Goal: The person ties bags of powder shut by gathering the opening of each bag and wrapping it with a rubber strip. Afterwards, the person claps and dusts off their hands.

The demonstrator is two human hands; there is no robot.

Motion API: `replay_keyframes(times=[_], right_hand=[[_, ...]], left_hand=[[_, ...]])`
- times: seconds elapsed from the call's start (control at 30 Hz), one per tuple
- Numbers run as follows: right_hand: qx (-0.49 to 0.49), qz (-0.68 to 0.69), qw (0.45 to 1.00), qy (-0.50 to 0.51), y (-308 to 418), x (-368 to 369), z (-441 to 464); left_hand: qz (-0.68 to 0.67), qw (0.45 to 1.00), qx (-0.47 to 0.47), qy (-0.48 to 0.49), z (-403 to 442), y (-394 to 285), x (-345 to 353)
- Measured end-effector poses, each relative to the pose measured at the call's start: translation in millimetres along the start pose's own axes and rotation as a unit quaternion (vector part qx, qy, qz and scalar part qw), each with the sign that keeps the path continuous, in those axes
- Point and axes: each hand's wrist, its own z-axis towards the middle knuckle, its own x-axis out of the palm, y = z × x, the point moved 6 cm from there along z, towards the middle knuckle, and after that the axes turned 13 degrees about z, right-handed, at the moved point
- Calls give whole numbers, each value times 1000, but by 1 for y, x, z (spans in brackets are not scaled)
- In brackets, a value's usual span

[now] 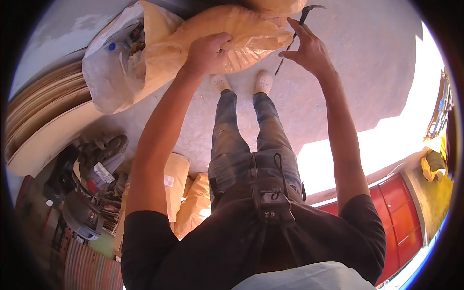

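Note:
My left hand point(209, 52) is closed on the gathered edge of a large orange, translucent plastic bag point(169, 50), its thumb on top. The bag bulges out beyond that hand. To the right, my right hand point(309, 50) has its thumb and forefinger spread, and a thin black strip point(291, 44) with frayed ends runs through its fingers. The strip looks like a tie or strap; exactly where the fingers pinch it is partly hidden. My right fingertips are close to the bag's right end, and I cannot tell whether they touch it.
A clear bag point(113, 70) with mixed scraps stands at left beside stacked curved boards point(53, 106). Below lie piled machine parts point(104, 164), a grey case point(83, 212) and brown paper sacks point(192, 205). A red metal door point(394, 198) is at lower right. My light clogs point(263, 82) stand on concrete.

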Motion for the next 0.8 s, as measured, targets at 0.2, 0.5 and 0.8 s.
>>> replay_keyframes(times=[0.2, 0.5, 0.8], right_hand=[[-44, 73, 996, 15, 12, 86, 42], [25, 316, 945, -76, 0, 107, 58], [125, 508, 848, -83, 12, 60, 64]], left_hand=[[18, 999, 20, -43, 19, 10, 4], [-82, 995, -37, 37, 38, 16, 13], [-201, 970, -93, 103, 51, 5, 10]])
